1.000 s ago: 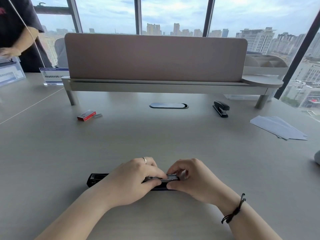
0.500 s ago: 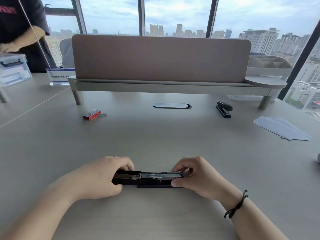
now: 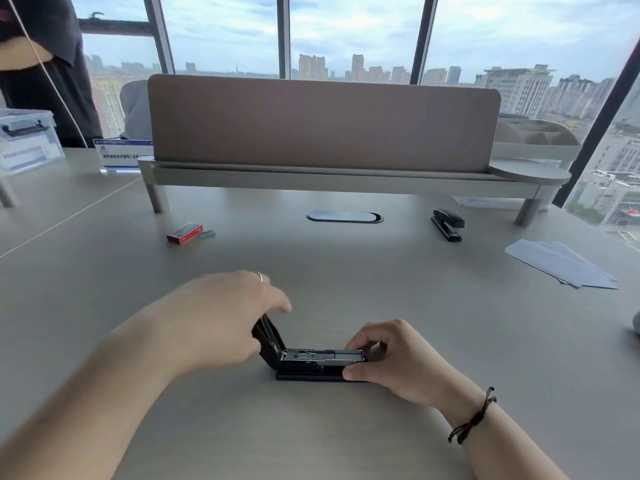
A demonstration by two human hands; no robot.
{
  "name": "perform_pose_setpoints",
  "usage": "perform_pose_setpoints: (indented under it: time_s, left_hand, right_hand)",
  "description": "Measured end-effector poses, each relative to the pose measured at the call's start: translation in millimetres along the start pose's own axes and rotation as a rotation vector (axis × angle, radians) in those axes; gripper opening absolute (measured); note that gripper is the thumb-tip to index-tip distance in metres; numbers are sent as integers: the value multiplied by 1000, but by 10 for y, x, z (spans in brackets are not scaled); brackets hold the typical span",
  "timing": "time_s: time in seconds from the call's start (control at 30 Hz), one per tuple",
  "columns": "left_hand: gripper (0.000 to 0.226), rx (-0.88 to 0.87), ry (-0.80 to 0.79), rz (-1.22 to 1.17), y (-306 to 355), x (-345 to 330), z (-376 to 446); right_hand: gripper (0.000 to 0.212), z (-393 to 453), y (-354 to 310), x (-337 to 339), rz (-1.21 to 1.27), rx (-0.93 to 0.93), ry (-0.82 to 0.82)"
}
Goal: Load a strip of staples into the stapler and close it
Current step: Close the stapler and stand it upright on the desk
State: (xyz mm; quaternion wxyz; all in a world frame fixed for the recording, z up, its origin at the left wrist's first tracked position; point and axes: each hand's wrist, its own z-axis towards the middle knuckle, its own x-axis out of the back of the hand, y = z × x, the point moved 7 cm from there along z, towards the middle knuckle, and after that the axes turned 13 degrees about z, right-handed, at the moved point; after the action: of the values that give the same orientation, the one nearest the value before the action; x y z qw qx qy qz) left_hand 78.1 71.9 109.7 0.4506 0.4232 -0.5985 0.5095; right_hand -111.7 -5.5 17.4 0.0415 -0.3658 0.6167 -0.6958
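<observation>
Stapler is pinched at its front end by right hand; its raised lid is gripped by left hand on desk.

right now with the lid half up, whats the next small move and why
Probably swing the lid down with the left hand. It stands tilted over the hinge end, the tray lies open with what looks like a strip in it, and the right hand steadies the stapler.
</observation>
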Motion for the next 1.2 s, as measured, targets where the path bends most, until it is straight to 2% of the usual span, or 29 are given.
perform_pose_setpoints:
  time_s: [0.1,0.17,0.33,0.5,0.6,0.7,0.77,0.87,1.2]
  left_hand:
    - [81,-21,84,-286,92,77,80]
    - [86,-42,127,-488,184,22,128]
    - [63,-20,206,-834,340,-302,214]
    - [39,39,216,-900,402,-573,234]
    - [32,42,242,-894,398,-627,245]
    - [30,48,264,-919,392,-668,223]
    - [31,45,277,-935,399,-691,209]
    - [33,43,288,-945,408,-704,198]
    - [31,34,282,-943,422,-776,219]
  right_hand:
    - [17,-3,-3,-3,11,-2,-7]
    - [16,-3,-8,-2,13,3,-10]
    - [15,5,18,-9,20,12,-22]
    - [24,21,26,-2,35,37,-35]
    - [29,32,31,-8,31,61,-38]
    - [36,36,26,1,42,67,-34]
    - [38,20,-5,10,134,74,-60]
    - [27,2,-46,16,266,97,-106]
    - [27,13,-37,25,268,81,-98]
